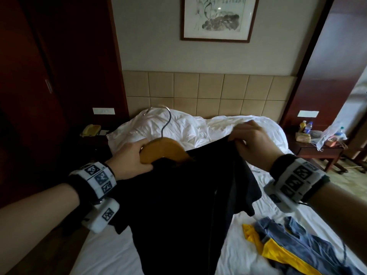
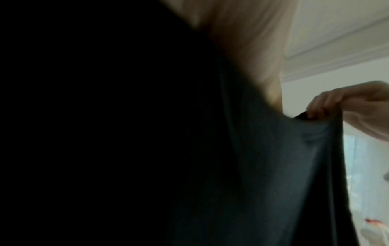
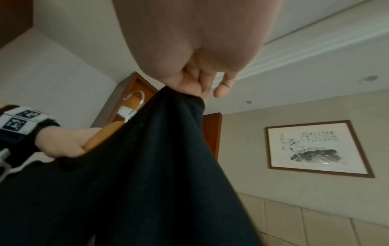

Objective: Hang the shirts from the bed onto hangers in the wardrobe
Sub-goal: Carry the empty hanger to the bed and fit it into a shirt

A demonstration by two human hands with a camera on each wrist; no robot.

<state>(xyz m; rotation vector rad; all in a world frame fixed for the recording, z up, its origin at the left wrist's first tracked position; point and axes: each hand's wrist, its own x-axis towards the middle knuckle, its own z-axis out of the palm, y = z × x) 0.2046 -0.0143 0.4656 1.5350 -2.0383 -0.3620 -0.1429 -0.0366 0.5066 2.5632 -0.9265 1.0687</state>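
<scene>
Two hands hold a black shirt [image 1: 178, 205] up over the bed [image 1: 111, 253]. The left hand [image 1: 129, 159] has its fingers [image 3: 63, 149] curled round one end of a wooden hanger [image 1: 164, 149], whose metal hook [image 1: 166, 120] points up toward the headboard [image 1: 210, 92]; the hanger's other end is tucked inside the shirt's upper edge. The right hand [image 1: 252, 137] pinches the shirt's top edge, fingers [image 3: 189, 83] bunched together on a fold of the fabric, with one fingertip sticking out free in the right wrist view. From these two grips the shirt hangs, its lower part draping onto the white sheet. Beside it on the bed, toward the right, lies a crumpled grey and yellow shirt [image 1: 294, 245].
</scene>
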